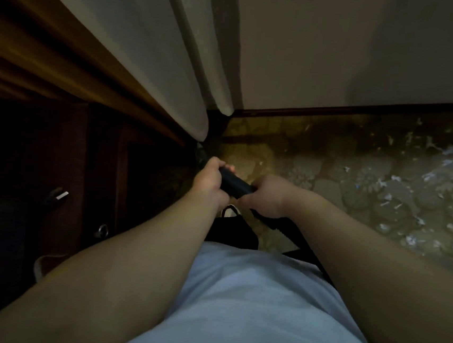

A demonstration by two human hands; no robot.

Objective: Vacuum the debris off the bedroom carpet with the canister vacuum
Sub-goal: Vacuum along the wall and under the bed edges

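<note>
Both my hands hold a black vacuum tube [234, 183] in front of my body. My left hand [210, 180] grips its far end with fingers curled round it. My right hand [266, 196] grips the near end, where a black hose [289, 227] runs down and back past my right forearm. The patterned carpet [344, 166] spreads out to the right, and white scraps of debris [447, 162] lie scattered over it, thickest at the far right. The canister itself is out of sight.
A cream curtain [153, 53] hangs ahead on the left, above dark wooden furniture [43, 137]. A wall with a dark skirting board [364, 110] closes the carpet's far side. A plug [58, 195] and a pale cord [45, 260] lie low on the left.
</note>
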